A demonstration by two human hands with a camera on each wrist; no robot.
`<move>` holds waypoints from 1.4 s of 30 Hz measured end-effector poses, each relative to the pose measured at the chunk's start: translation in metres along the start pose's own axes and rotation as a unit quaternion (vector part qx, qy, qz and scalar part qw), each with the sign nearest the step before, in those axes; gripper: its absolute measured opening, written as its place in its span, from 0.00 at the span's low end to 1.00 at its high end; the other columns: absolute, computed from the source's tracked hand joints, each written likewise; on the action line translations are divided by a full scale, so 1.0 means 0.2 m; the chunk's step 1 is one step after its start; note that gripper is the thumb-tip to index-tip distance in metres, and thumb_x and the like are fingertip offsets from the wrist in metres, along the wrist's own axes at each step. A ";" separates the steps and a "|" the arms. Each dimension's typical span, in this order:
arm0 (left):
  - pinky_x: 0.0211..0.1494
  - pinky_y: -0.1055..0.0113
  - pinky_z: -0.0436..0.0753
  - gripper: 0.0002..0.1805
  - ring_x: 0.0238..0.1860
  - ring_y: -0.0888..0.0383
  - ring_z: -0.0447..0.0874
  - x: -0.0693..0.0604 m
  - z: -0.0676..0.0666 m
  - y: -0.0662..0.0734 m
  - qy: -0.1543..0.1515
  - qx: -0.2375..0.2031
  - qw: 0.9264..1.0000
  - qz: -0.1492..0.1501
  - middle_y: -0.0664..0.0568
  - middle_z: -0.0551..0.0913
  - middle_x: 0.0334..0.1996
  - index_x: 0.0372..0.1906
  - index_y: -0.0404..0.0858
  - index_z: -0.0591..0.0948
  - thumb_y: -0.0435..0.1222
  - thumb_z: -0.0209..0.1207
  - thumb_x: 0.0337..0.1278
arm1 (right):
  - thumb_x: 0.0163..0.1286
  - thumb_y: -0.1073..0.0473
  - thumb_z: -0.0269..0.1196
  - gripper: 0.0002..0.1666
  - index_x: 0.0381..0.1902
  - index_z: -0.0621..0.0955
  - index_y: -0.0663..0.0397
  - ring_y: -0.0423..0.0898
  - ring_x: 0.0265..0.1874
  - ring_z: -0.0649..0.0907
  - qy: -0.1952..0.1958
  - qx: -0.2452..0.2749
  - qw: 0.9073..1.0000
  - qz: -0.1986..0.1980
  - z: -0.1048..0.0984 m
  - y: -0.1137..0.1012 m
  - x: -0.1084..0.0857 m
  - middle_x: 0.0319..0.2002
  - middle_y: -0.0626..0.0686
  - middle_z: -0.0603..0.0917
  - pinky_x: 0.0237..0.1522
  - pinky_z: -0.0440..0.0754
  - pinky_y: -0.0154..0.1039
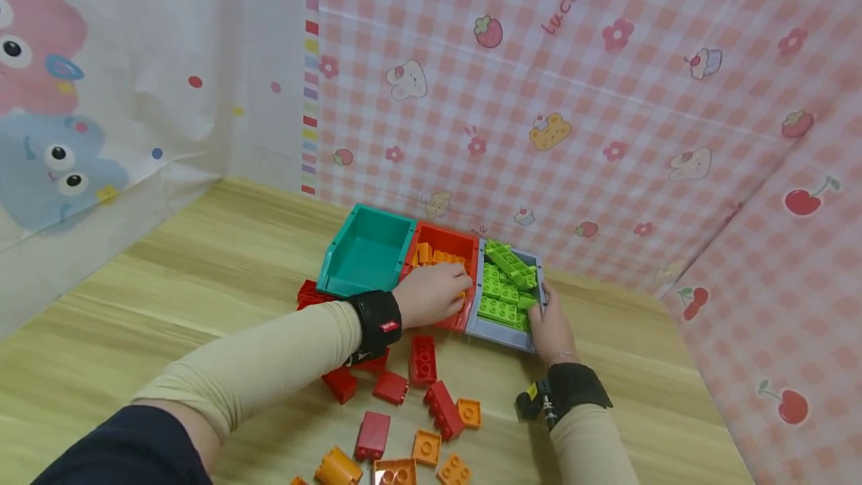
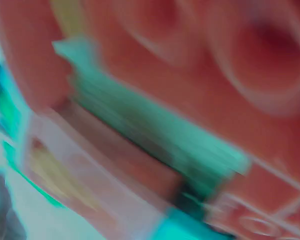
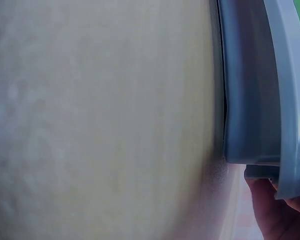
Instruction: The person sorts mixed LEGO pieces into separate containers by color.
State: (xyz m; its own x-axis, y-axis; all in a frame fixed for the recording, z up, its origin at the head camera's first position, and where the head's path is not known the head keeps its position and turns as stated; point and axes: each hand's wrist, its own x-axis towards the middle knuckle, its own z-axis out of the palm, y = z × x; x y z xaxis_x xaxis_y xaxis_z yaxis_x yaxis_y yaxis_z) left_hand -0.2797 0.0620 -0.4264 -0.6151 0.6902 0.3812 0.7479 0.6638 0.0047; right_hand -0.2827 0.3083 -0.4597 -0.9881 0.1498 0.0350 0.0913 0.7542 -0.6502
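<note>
Work area: a pink checked sheet [image 1: 438,126] forms the far side and a white printed sheet [image 1: 182,13] the left. The worktop [image 1: 640,335], light with a wood grain, runs back to the foot of both. Three bins stand in a row toward the far side: teal bin [image 1: 373,257] left, red bin [image 1: 461,320] middle, grey bin [image 1: 501,335] right. The right hand [image 1: 554,326] grips the grey bin by its right wall. The left hand [image 1: 434,294] is over the red bin, fingers bent downward; whether they pinch anything cannot be told. Green blocks [image 1: 500,287] lie in the grey bin and orange blocks [image 1: 447,257] in the red one; loose red blocks [image 1: 373,436] and loose orange blocks [image 1: 426,447] lie on the near worktop. Recommended handling, by judgement: brace the row with steady right-hand pressure; work the left fingertips straight down, without levering against the bin wall; seat blocks below the rim; lift the left forearm clear of the red blocks beneath it.
</note>
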 end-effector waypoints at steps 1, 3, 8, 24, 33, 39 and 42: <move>0.33 0.71 0.75 0.06 0.31 0.63 0.76 -0.01 -0.01 0.04 -0.004 0.008 0.999 0.031 0.58 0.77 0.29 0.35 0.45 0.80 0.43 0.58 0.59 | 0.71 0.57 0.41 0.35 0.73 0.48 0.53 0.57 0.49 0.70 0.004 -0.007 1.000 -0.001 -0.01 0.00 0.00 0.65 0.66 0.63 0.52 0.66 0.53; 0.27 0.72 0.73 0.08 0.27 0.66 0.74 -0.03 -0.05 0.15 -0.046 0.021 0.996 0.078 0.61 0.76 0.25 0.34 0.47 0.79 0.47 0.57 0.59 | 0.70 0.56 0.43 0.34 0.73 0.50 0.53 0.57 0.47 0.70 0.017 -0.025 1.000 -0.001 -0.02 -0.01 0.01 0.64 0.66 0.64 0.50 0.67 0.52; 0.21 0.70 0.71 0.18 0.22 0.67 0.73 -0.07 -0.03 0.42 -0.151 0.070 0.981 0.100 0.64 0.77 0.22 0.36 0.52 0.81 0.60 0.56 0.53 | 0.68 0.57 0.47 0.34 0.72 0.55 0.54 0.56 0.44 0.72 0.037 -0.043 0.998 -0.002 -0.04 -0.02 0.00 0.62 0.65 0.68 0.47 0.69 0.52; 0.37 0.72 0.75 0.16 0.33 0.62 0.75 -0.07 -0.13 0.19 -0.007 0.029 0.998 0.055 0.56 0.77 0.34 0.44 0.41 0.78 0.42 0.65 0.52 | 0.64 0.59 0.55 0.36 0.69 0.58 0.54 0.49 0.22 0.73 -0.009 -0.108 0.994 -0.008 -0.10 -0.10 -0.01 0.30 0.57 0.75 0.23 0.67 0.39; 0.45 0.58 0.71 0.17 0.39 0.52 0.78 -0.11 -0.05 -0.17 -0.060 0.042 0.993 -0.093 0.52 0.81 0.34 0.43 0.40 0.78 0.43 0.67 0.50 | 0.64 0.59 0.56 0.35 0.68 0.60 0.54 0.50 0.25 0.75 -0.021 -0.126 0.992 0.001 -0.09 -0.10 -0.02 0.33 0.58 0.78 0.24 0.68 0.39; 0.53 0.53 0.66 0.18 0.40 0.52 0.77 -0.10 -0.06 -0.17 -0.072 0.026 0.992 -0.098 0.54 0.84 0.34 0.44 0.42 0.80 0.47 0.66 0.51 | 0.66 0.59 0.54 0.35 0.69 0.57 0.53 0.51 0.27 0.76 -0.028 -0.131 0.991 0.013 -0.10 -0.11 -0.02 0.35 0.59 0.78 0.26 0.70 0.41; 0.57 0.51 0.65 0.18 0.44 0.53 0.78 -0.11 -0.09 -0.15 -0.070 0.026 0.993 -0.088 0.53 0.84 0.38 0.45 0.42 0.80 0.48 0.63 0.54 | 0.67 0.59 0.54 0.35 0.70 0.57 0.53 0.52 0.28 0.76 -0.026 -0.142 0.989 0.018 -0.11 -0.12 -0.02 0.38 0.61 0.78 0.27 0.71 0.42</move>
State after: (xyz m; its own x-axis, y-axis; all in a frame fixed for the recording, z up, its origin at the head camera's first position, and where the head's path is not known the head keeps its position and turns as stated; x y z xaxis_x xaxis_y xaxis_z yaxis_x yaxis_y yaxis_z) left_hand -0.2849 0.0221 -0.4184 -0.7668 0.5926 0.2468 0.6136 0.7896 0.0106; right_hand -0.2789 0.3030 -0.4271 -0.9878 0.1527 -0.0289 0.1510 0.8994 -0.4101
